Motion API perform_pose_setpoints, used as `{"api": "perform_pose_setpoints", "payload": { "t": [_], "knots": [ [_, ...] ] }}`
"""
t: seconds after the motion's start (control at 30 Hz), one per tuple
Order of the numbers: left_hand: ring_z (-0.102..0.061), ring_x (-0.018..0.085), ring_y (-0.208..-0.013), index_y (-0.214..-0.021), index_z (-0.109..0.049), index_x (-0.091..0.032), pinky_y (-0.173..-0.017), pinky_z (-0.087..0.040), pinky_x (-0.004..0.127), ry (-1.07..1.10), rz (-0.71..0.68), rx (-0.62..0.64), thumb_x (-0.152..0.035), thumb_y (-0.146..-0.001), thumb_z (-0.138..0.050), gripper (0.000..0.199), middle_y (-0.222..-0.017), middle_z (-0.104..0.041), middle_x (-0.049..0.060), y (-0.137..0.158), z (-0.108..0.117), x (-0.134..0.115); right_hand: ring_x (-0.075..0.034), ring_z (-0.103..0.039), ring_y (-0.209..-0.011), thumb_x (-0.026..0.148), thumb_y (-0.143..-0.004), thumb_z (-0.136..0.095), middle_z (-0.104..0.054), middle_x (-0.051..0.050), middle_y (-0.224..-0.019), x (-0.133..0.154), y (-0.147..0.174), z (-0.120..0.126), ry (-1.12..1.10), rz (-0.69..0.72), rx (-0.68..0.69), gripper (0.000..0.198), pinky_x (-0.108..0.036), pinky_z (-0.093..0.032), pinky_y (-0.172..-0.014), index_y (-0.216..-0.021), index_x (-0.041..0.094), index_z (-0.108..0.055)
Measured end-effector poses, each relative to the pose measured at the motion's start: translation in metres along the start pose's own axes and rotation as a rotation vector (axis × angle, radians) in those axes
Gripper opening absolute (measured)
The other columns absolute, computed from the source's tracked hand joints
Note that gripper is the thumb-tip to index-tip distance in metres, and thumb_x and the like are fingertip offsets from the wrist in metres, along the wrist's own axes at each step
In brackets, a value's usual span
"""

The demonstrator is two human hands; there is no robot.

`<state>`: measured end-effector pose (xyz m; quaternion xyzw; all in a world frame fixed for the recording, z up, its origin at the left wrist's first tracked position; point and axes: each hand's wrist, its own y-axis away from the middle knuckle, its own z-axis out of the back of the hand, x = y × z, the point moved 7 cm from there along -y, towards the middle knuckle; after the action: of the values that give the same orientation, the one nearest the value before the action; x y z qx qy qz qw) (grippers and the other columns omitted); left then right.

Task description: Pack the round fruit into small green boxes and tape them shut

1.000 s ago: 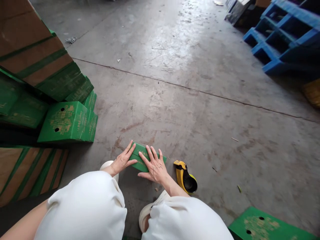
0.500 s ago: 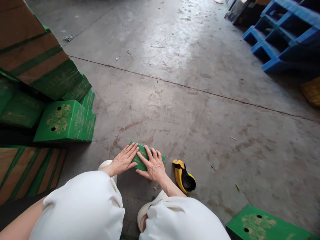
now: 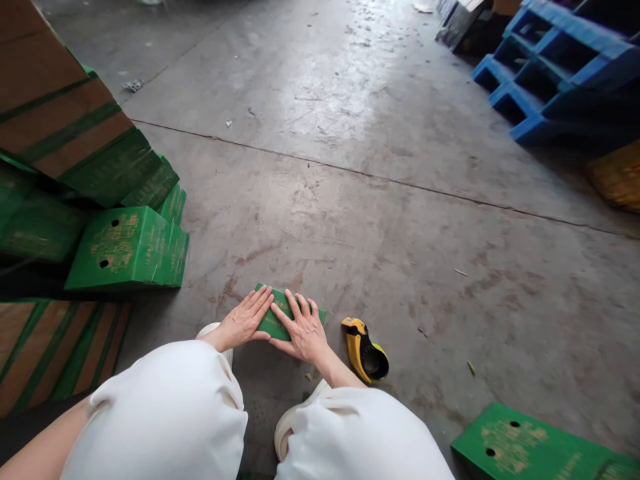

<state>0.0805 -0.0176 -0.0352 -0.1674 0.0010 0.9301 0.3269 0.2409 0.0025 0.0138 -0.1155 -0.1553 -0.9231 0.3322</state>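
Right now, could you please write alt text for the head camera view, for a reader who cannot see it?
A crouching person presses the left hand and right hand flat on a small green box on the concrete floor. A yellow tape dispenser lies just right; stacked green cartons stand left.

**Concrete floor with green boxes, a tape gun and pallets**

A grey concrete floor [image 3: 380,220] fills the view, scuffed and stained, with a thin crack running across it from left to right. A small green box [image 3: 283,309] lies flat on it near the bottom centre. Just right of that box sits a yellow tape gun [image 3: 364,349]. At the left edge, a pile of green boxes [image 3: 125,247] rests on the floor, with flat sheets [image 3: 55,347] lying in front of it. Another flat green box [image 3: 530,447] lies at the bottom right. Blue pallets [image 3: 555,73] stand at the top right. Small scraps of litter dot the floor.
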Motion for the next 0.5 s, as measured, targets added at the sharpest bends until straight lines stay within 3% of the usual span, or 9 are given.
{"api": "perform_pose_setpoints", "payload": {
  "t": [0.13,0.23,0.33,0.37,0.43,0.5],
  "knots": [
    [-0.012,0.036,-0.163,-0.169,-0.016,-0.005,-0.132,-0.018,0.05,0.007,-0.006,0.001,-0.073,-0.094,-0.057,0.109,-0.172,-0.024,0.024,0.0,0.001,0.002,-0.039,-0.033,-0.151,0.068,-0.095,-0.062,-0.034,-0.014,-0.171,-0.003,-0.004,0.007,-0.057,0.025,-0.074,0.078,-0.058,-0.024,-0.123,-0.161,0.03,-0.046],
    [-0.014,0.036,-0.163,-0.169,-0.014,-0.004,-0.132,-0.018,0.05,0.006,-0.006,0.005,-0.075,-0.093,-0.055,0.112,-0.172,-0.024,0.025,-0.001,0.0,0.004,-0.031,-0.046,-0.143,0.049,-0.107,-0.05,-0.056,-0.017,-0.154,-0.032,0.017,0.02,-0.178,-0.11,-0.293,0.051,-0.049,-0.036,-0.119,-0.148,0.02,-0.057],
    [-0.015,0.037,-0.163,-0.169,-0.013,-0.004,-0.132,-0.018,0.05,0.019,-0.001,0.012,-0.078,-0.091,-0.054,0.115,-0.171,-0.024,0.025,-0.002,-0.002,0.007,-0.031,-0.063,-0.114,0.054,-0.108,-0.042,-0.071,-0.017,-0.117,-0.093,0.09,0.021,-0.212,-0.572,-0.589,0.045,-0.049,-0.047,-0.106,-0.119,0.017,-0.067],
    [-0.015,0.037,-0.163,-0.169,-0.012,-0.004,-0.132,-0.018,0.05,0.024,0.0,0.013,-0.078,-0.091,-0.054,0.115,-0.171,-0.024,0.025,-0.002,-0.003,0.007,-0.032,-0.064,-0.107,0.062,-0.105,-0.041,-0.071,-0.017,-0.109,-0.111,0.12,0.012,-0.203,-0.735,-0.599,0.052,-0.048,-0.048,-0.102,-0.111,0.017,-0.066],
    [-0.015,0.037,-0.163,-0.169,-0.01,-0.004,-0.132,-0.017,0.051,0.028,0.0,0.004,-0.078,-0.091,-0.054,0.116,-0.171,-0.025,0.025,-0.002,-0.004,0.008,-0.035,-0.065,-0.106,0.08,-0.096,-0.036,-0.071,-0.02,-0.106,-0.139,0.175,-0.014,-0.172,-1.019,-0.468,0.07,-0.048,-0.049,-0.1,-0.105,0.017,-0.064],
    [-0.014,0.037,-0.163,-0.169,-0.008,-0.003,-0.132,-0.016,0.051,0.028,-0.005,-0.01,-0.078,-0.091,-0.054,0.117,-0.171,-0.026,0.025,-0.002,-0.004,0.008,-0.039,-0.066,-0.112,0.087,-0.088,-0.039,-0.07,-0.025,-0.116,-0.154,0.214,-0.041,-0.167,-1.231,-0.255,0.082,-0.047,-0.049,-0.099,-0.115,0.014,-0.061]
  ]
}}
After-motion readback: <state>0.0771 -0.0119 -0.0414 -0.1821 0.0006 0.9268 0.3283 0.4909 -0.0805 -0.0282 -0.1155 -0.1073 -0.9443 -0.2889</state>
